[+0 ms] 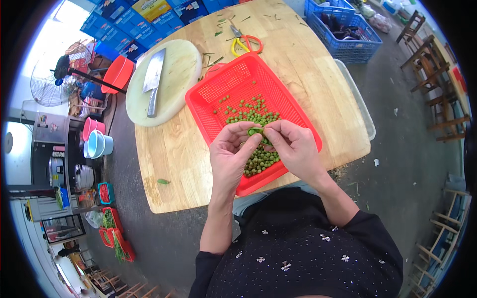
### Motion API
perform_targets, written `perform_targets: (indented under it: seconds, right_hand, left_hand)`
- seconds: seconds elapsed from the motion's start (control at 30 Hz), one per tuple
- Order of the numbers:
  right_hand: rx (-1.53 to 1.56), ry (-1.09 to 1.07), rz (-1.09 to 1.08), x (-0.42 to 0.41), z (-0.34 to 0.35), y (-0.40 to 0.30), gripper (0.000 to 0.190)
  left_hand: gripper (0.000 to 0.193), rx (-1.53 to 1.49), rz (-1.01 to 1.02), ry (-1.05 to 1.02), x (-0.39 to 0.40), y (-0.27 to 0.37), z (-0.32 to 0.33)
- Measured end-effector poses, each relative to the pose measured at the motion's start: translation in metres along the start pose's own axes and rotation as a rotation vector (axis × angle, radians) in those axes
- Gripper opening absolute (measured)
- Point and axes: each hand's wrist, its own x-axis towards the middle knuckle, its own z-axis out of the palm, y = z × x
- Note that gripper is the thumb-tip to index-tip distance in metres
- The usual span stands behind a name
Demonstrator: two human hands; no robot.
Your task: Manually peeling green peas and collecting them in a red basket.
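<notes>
Between my fingertips is a green pea pod (pixel 255 131), split along one side with peas showing inside. My left hand (pixel 234 149) pinches one end with thumb and fingers. The other end is gripped by my right hand (pixel 294 149). Both hands hover over a red perforated plastic basket (pixel 208 93), which stands on the wooden table. Loose shelled peas (pixel 261 162) are heaped in its near part, with others scattered towards the far end. My hands hide the middle of the heap.
A cleaver (pixel 154 78) lies on a round white cutting board (pixel 179 63) at the left. Scissors (pixel 246 43) with red and yellow handles lie beyond the basket among stem scraps. One pod (pixel 163 181) rests on the wooden table (pixel 179 160). Blue crates (pixel 346 44) stand past the right edge.
</notes>
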Motion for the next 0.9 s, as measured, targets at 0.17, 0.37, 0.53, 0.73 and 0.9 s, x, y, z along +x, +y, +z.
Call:
perform_targets:
  seconds: [0.17,0.37,0.53,0.73,0.9]
  right_hand:
    - [-0.043,-0.027,0.063,0.000,0.002,-0.011,0.014]
    - [-0.302,-0.009,-0.123,-0.004,0.003,-0.001,0.016]
    - [-0.280,-0.007,-0.029,0.000,0.000,-0.003,0.017]
    - [-0.682,-0.021,-0.402,0.009,-0.010,-0.014,0.017]
    - [-0.726,-0.066,-0.550,0.010,-0.008,-0.015,0.023]
  left_hand:
    - [0.027,-0.025,-0.041,0.002,0.001,-0.001,-0.003]
    - [0.028,0.010,0.050,0.070,0.003,-0.005,-0.004]
    - [0.032,0.027,0.030,0.055,0.000,-0.006,-0.001]
    - [0.033,0.133,0.004,0.007,0.000,-0.003,0.004]
    - [0.030,0.172,-0.049,-0.041,0.005,-0.009,-0.004]
